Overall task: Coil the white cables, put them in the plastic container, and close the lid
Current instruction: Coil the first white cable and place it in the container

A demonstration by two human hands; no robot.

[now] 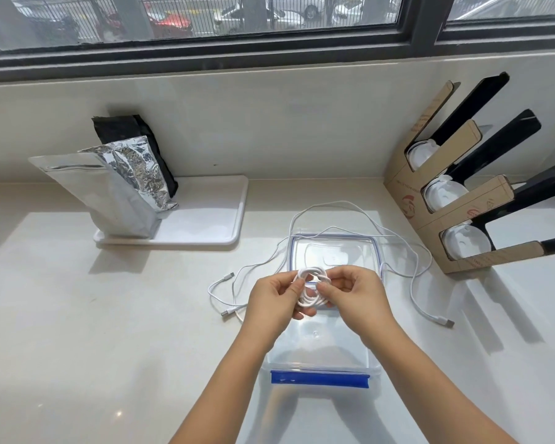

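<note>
A small coil of white cable (311, 288) was held between both hands above the near edge of the lid (334, 251), just beyond the open plastic container (321, 347) on the table (109, 315). The left hand (274, 302) was curled round the coil's left side, thumb and fingers pinching the loops, while the right hand (354, 294) pinched its right side with bent fingers. The cable was judged light, soft and springy, so the loops would likely fan out if released; a hold across all the turns at 1 point, rather than on a single strand, seemed safest. The loose white cables (414, 267) were left trailing over the table around the lid, with 1 plug (447, 322) lying to the right of the hands, another plug (226, 313) to their left and a smaller connector (227, 274) farther left. These would probably slide easily on the smooth surface and were best lifted near an end. The container, with its blue latch (319, 379) nearest the person, lay directly below the wrists, so only a short drop was judged necessary.
</note>
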